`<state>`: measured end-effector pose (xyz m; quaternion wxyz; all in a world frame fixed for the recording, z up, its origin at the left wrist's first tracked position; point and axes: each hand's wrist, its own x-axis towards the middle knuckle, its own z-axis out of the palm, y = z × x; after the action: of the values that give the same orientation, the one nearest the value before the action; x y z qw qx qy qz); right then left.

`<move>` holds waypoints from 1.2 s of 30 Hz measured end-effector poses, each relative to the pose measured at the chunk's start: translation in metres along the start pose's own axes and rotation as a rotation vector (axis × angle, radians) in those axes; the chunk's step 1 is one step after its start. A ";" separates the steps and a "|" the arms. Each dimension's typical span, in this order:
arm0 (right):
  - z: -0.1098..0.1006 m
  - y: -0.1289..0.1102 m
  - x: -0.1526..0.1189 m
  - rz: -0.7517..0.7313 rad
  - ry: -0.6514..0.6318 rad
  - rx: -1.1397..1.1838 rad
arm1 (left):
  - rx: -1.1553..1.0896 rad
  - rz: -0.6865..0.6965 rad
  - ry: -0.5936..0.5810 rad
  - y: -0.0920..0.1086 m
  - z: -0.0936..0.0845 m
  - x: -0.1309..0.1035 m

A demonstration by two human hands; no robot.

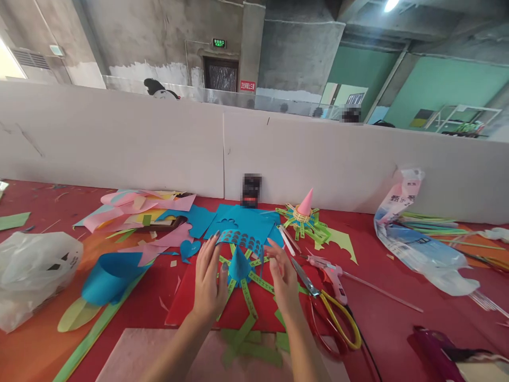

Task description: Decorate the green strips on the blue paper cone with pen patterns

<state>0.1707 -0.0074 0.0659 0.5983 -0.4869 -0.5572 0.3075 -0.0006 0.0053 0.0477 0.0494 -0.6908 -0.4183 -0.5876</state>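
My left hand (210,278) and my right hand (284,273) hold a blue paper strip (240,240) by its two ends, bowed into an arch. Rows of dark printed marks run along the strip. Just below and between my hands stands a blue paper cone (239,265), with green patterned paper strips (248,300) spreading from its base like rays. This cone piece rests on a red sheet (185,305). Past my right hand lie yellow-and-red-handled scissors (340,318), their blades pointing toward the hand.
A pink glue gun (330,273) lies right of the scissors. Behind it stands a pink-coned paper piece (305,208). Blue sheets (248,220) and paper scraps (137,209) lie at the back. Left are a blue paper roll (107,278) and a white plastic bag (40,276). A white partition (159,143) bounds the table.
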 end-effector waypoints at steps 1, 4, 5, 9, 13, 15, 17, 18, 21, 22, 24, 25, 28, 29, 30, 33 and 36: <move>0.001 -0.001 -0.001 0.010 -0.012 0.042 | -0.007 0.009 -0.003 0.001 0.000 0.000; 0.002 -0.001 -0.002 0.099 -0.064 0.174 | -0.024 -0.037 -0.010 0.001 -0.001 0.000; 0.002 0.000 -0.002 0.132 -0.081 0.225 | -0.031 -0.068 -0.009 0.001 -0.001 0.001; -0.003 0.007 0.002 0.223 -0.090 0.438 | -0.061 -0.191 0.022 0.000 -0.003 0.005; -0.011 0.008 0.003 0.325 -0.122 0.531 | -0.082 -0.267 0.005 0.002 -0.005 0.011; -0.015 0.008 0.003 0.342 -0.147 0.520 | -0.089 -0.282 0.019 0.002 -0.006 0.014; -0.018 0.008 0.003 0.348 -0.156 0.503 | -0.084 -0.300 0.047 0.001 -0.007 0.017; -0.019 0.009 0.002 0.349 -0.154 0.511 | -0.080 -0.309 0.059 0.001 -0.008 0.018; -0.022 0.013 0.002 0.326 -0.119 0.625 | -0.067 -0.336 0.087 -0.002 -0.011 0.021; -0.023 0.014 0.003 0.310 -0.102 0.678 | -0.062 -0.342 0.091 -0.002 -0.011 0.022; -0.023 0.016 0.003 0.282 -0.074 0.759 | -0.051 -0.348 0.085 -0.004 -0.011 0.021; -0.023 0.016 0.003 0.269 -0.065 0.780 | -0.048 -0.350 0.075 -0.004 -0.011 0.021; -0.023 0.017 0.001 0.243 -0.056 0.783 | -0.050 -0.346 0.050 -0.006 -0.008 0.019; -0.022 0.018 0.001 0.237 -0.052 0.785 | -0.052 -0.339 0.045 -0.006 -0.008 0.018; -0.022 0.020 0.000 0.234 -0.041 0.796 | -0.054 -0.332 0.038 -0.006 -0.007 0.017; -0.021 0.024 0.000 0.260 0.025 0.860 | -0.028 -0.330 0.000 -0.009 -0.006 0.017; -0.019 0.025 0.003 0.329 0.118 0.932 | 0.012 -0.361 -0.033 -0.012 -0.007 0.017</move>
<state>0.1939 -0.0006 0.0461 0.7262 -0.2657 -0.2418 0.5861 -0.0141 0.0183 0.0594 -0.0598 -0.6137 -0.5397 -0.5731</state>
